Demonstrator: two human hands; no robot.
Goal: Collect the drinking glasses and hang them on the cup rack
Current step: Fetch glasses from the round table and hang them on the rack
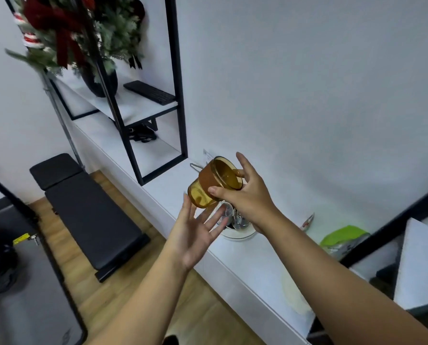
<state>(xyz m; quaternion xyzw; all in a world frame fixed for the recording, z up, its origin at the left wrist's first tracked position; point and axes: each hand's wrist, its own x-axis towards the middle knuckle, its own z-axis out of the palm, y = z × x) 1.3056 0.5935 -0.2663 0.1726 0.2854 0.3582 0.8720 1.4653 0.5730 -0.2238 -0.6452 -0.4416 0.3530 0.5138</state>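
White surface (245,265) along wall: cup rack (237,226). Right hand (247,195) pinching amber glass (213,183), tilted for hanging; left hand (195,232) spread beneath, guarding.

White wall (307,83); wood floor (83,295) — black bench (88,215); black-framed shelf (178,95) on white counter (245,265).

**Where things stand along the counter**

The right hand (247,195) holds a glass (209,188) tilted above the counter (252,265). The left hand (195,235) is just below and left of it. Under both hands stands the cup rack (237,229), a clear glass (226,212) on it. Right of the rack lies a bag (342,239). Behind and left stands a shelf frame (180,103) holding a keyboard (149,92) and vase (99,80). A bench (88,215) is on the floor, left of the counter.
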